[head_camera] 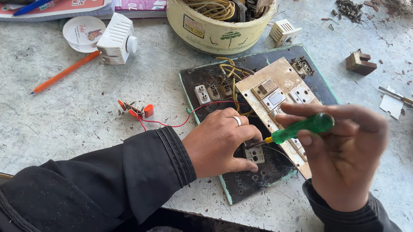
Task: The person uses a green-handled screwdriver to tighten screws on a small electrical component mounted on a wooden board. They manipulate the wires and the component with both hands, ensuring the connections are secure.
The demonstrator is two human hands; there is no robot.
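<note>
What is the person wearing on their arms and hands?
Both arms are in dark black sleeves with ribbed cuffs. The left hand is bare and wears a plain silver ring on one finger. The right hand is bare, with no ring showing.

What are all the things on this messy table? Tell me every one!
Switchboard: one, dark with green edge, centre of table.
Switch plate: one, cream, tilted on the switchboard.
Socket piece: one, white, under the left hand's fingers.
Screwdriver: one, green handle, tip at the socket piece.
Tub: one, cream, full of wires, top centre.
Regulator: one, white, upper left.
Lid: one, white, beside the regulator.
Pen: one, orange, left.
Books: several, top left.
Table: one, grey, scratched.
Left hand: ringed, pressing the socket piece.
Right hand: gripping the screwdriver.
</note>
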